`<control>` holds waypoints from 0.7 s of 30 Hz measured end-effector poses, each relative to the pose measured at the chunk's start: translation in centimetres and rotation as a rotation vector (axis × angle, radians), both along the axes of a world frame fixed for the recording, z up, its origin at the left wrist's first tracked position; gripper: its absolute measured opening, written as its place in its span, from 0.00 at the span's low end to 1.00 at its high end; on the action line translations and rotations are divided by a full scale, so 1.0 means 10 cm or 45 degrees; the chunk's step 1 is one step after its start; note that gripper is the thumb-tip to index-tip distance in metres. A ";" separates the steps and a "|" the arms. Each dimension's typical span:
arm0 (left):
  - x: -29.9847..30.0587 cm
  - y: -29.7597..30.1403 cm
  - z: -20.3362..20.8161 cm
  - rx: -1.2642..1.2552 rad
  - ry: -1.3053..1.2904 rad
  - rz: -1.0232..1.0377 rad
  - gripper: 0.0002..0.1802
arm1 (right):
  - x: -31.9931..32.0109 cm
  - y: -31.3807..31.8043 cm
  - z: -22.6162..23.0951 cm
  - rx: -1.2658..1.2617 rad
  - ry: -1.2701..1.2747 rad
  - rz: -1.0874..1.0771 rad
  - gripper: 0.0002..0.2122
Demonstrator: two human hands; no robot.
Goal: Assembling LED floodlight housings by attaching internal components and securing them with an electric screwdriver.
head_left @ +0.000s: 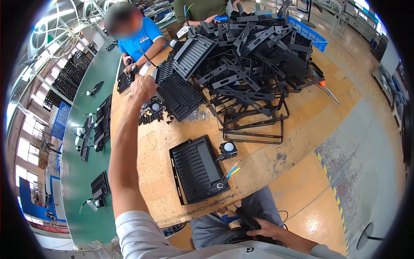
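Note:
My left arm stretches across the table. My left hand point(143, 88), fingers curled together, is beside the stacked black finned floodlight housings point(179, 97); what its fingertips pinch is hidden. Low in front of my lap, my right hand point(268, 229) is wrapped round a black cylindrical tool point(246, 219), whose working end I cannot make out. On the near part of the table lies one floodlight housing point(196, 168), fins up, with a bracket along its left side. Blue, yellow and brown wires point(233, 172) stick out at its right corner. A small black sensor with a white dome point(228, 149) sits beside it.
Black metal brackets point(254, 64) form a big heap at the back, by a blue crate point(308, 33). Small black and silver screws point(196, 115) lie loose. An orange-handled screwdriver point(325, 86) rests at right. More lights sit on the green conveyor point(77, 190). A co-worker in blue point(146, 39) works opposite.

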State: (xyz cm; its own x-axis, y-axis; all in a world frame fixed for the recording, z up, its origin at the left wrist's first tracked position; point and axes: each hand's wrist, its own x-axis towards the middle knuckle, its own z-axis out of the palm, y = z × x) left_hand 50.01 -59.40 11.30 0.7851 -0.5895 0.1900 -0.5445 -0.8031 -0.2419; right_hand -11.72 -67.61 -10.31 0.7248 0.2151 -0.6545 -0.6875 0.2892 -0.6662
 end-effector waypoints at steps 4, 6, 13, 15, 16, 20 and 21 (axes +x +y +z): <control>-0.19 0.08 0.40 -0.317 0.173 -0.063 0.18 | -0.03 -0.01 -0.07 0.096 0.078 0.038 0.39; -0.09 0.29 0.53 -0.448 0.205 -0.215 0.19 | 0.01 0.00 -0.07 0.119 0.075 0.086 0.38; -0.20 0.05 1.24 -1.119 0.497 -0.197 0.21 | -0.03 -0.05 0.03 0.103 0.062 0.057 0.38; -0.01 -0.08 1.42 -1.050 0.294 -0.179 0.23 | -0.02 -0.06 0.04 0.115 0.068 0.049 0.38; 0.10 -0.22 1.49 -1.057 0.197 -0.187 0.23 | -0.02 -0.08 0.07 0.104 0.082 0.038 0.36; 0.50 -0.95 1.75 -1.176 -0.049 -0.120 0.18 | -0.05 -0.14 0.12 0.105 0.115 -0.015 0.32; 0.81 -1.00 1.84 -1.323 0.017 -0.096 0.15 | -0.05 -0.13 0.09 0.104 0.105 0.012 0.32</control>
